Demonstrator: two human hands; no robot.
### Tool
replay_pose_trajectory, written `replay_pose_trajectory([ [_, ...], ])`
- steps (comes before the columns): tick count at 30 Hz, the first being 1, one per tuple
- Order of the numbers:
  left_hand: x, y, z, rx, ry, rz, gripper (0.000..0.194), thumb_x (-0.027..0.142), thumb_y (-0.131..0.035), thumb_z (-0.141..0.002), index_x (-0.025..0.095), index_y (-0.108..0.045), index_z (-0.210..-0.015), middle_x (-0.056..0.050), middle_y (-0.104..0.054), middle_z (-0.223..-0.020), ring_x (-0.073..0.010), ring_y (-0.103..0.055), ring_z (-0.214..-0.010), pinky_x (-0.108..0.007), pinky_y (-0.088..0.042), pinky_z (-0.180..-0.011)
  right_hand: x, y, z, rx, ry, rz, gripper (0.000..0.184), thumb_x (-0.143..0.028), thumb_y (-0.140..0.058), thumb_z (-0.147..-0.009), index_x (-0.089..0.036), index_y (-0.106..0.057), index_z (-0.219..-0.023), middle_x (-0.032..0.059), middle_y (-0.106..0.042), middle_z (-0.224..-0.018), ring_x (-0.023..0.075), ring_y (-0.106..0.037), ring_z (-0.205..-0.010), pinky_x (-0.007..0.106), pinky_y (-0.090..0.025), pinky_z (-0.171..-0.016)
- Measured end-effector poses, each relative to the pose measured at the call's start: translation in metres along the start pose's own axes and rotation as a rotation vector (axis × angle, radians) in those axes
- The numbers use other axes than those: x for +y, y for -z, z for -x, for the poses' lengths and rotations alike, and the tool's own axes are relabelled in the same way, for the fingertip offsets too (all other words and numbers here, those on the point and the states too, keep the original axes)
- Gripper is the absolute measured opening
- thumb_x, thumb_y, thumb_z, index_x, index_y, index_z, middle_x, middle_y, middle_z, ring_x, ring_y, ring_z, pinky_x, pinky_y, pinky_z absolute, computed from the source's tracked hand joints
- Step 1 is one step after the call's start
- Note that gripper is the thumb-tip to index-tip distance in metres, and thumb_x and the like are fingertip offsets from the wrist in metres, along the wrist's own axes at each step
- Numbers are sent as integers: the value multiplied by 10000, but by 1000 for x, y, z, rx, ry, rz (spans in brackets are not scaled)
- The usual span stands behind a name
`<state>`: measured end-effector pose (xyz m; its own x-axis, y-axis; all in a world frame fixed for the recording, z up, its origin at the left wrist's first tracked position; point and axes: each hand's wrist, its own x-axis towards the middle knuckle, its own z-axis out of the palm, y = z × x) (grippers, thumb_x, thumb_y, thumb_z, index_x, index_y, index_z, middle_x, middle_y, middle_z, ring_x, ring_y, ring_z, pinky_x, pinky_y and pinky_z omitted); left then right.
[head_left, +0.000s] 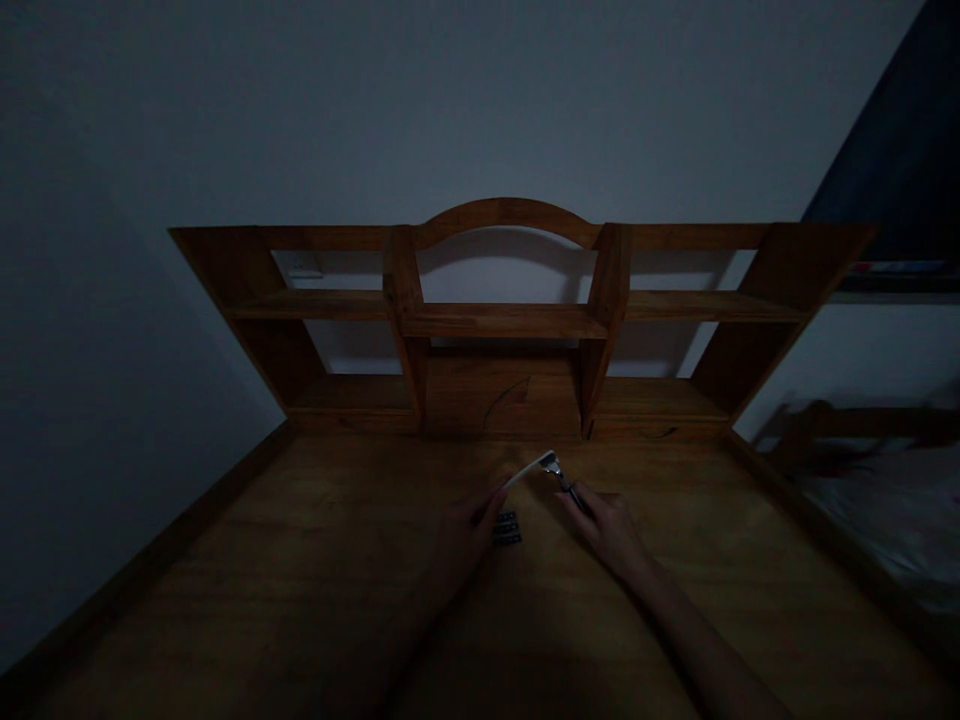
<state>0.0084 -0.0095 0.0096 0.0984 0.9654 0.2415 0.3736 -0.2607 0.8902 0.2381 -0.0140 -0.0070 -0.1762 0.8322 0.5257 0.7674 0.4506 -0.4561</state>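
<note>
In the head view my left hand is closed on one end of a thin white strip, which slants up to the right. My right hand grips a razor by its dark handle. The razor's head meets or nearly meets the far end of the strip; dim light hides whether they touch. Just right of my left hand, on the wooden desk, lies a small black item in several rows, partly covered by that hand; its kind is unclear.
The wooden desk top has raised edges at left and right. A wooden shelf unit with several compartments stands at its back, against a pale wall. Beyond the right edge, pale fabric shows dimly.
</note>
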Motion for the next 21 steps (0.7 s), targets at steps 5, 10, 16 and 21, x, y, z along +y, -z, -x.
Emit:
replay_pose_trajectory([
  [5, -2, 0, 0, -14, 10, 13, 372, 452, -460, -883, 229, -675, -1090, -25, -700, -1056, -220, -661, -937, -337, -531, -823, 0, 1, -1, -9, 3, -8, 271, -385, -447, -933, -181, -605, -851, 8, -624, -622, 138, -591, -515, 227, -343, -498],
  [10, -3, -1, 0, -9, 7, 22, 361, 451, -467, -882, 238, -679, -1083, -19, -695, -1070, -217, -659, -944, -339, -523, -844, -1, 1, -1, -5, -10, -22, 262, -383, -453, -931, -184, -608, -859, 6, -637, -633, 135, -592, -505, 227, -345, -501],
  [16, -1, 1, 0, -7, -20, 43, 373, 442, -462, -887, 261, -627, -1169, -16, -680, -1107, -223, -638, -1003, -356, -509, -885, 0, -1, -1, -18, -8, -20, 279, -388, -448, -932, -177, -615, -860, 11, -633, -628, 141, -596, -508, 233, -351, -512],
  [21, -2, 2, 1, 4, 8, 43, 386, 445, -450, -891, 254, -616, -1183, -15, -666, -1137, -223, -630, -1022, -363, -503, -894, 2, -1, 0, -16, -20, -1, 285, -392, -444, -932, -179, -623, -871, 13, -636, -643, 139, -594, -514, 231, -353, -507],
])
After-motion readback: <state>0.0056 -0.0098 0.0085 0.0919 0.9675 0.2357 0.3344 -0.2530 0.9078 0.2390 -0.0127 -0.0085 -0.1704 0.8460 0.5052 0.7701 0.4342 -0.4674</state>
